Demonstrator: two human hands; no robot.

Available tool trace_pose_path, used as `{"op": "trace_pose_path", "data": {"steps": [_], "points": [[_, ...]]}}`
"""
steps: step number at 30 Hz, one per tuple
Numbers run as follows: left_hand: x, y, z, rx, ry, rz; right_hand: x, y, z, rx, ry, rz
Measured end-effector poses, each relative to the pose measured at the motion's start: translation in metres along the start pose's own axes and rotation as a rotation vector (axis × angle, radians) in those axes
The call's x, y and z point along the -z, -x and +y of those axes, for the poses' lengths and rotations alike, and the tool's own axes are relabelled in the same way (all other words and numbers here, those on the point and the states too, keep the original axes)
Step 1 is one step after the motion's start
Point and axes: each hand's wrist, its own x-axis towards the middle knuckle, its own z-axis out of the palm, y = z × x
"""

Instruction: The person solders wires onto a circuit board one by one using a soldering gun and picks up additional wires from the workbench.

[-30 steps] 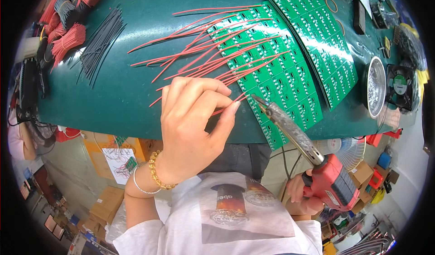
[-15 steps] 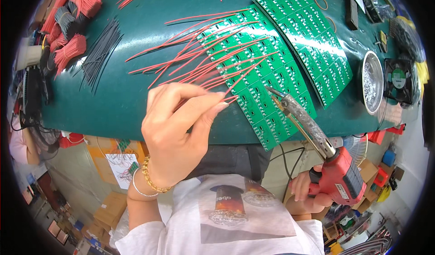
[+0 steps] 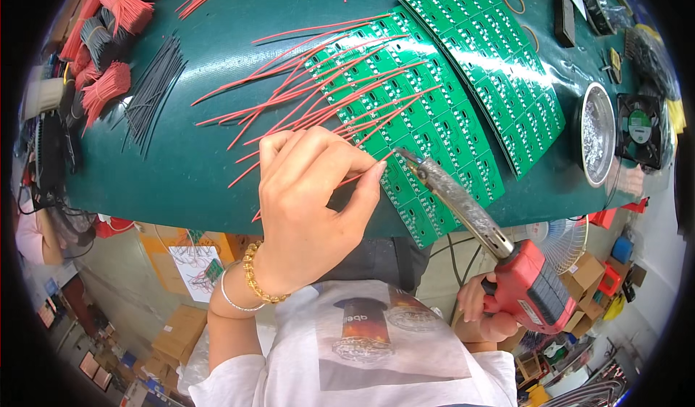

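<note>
My left hand (image 3: 311, 197) pinches a red wire (image 3: 351, 180) between thumb and forefinger over the left edge of a green circuit board panel (image 3: 423, 128). The wire's end meets the board near the tip of a soldering iron. My right hand (image 3: 489, 313) grips that red gun-shaped soldering iron (image 3: 536, 284) by its handle, its metal barrel slanting up and left to the board. Several red wires (image 3: 289, 103) lie across the panel, sticking out to the left. Whether the tip touches the wire or only the pad, I cannot tell.
A second stack of green panels (image 3: 492, 67) lies beside it at the right. Black wires (image 3: 152, 92) and bundled red wires (image 3: 107, 92) are at the left. A round metal bowl (image 3: 597, 136) and a black fan (image 3: 638, 129) stand at the right on the green table (image 3: 181, 183).
My left hand has moved right with the wire. The soldering iron's tip has come left and slightly down, from above the panel's middle to the wire's end.
</note>
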Motion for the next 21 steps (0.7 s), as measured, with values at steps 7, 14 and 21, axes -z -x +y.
{"op": "trace_pose_path", "data": {"steps": [7, 14, 21], "points": [[0.0, -0.001, 0.0, 0.005, -0.008, 0.009, -0.003, 0.011, 0.003, -0.06, 0.061, 0.065], [0.001, -0.001, 0.0, 0.001, -0.023, 0.004, -0.028, 0.002, -0.008, -0.095, -0.016, 0.341], [0.029, -0.025, -0.011, -0.134, -0.176, 0.047, -0.017, -0.006, -0.004, 0.011, -0.104, 0.246]]}}
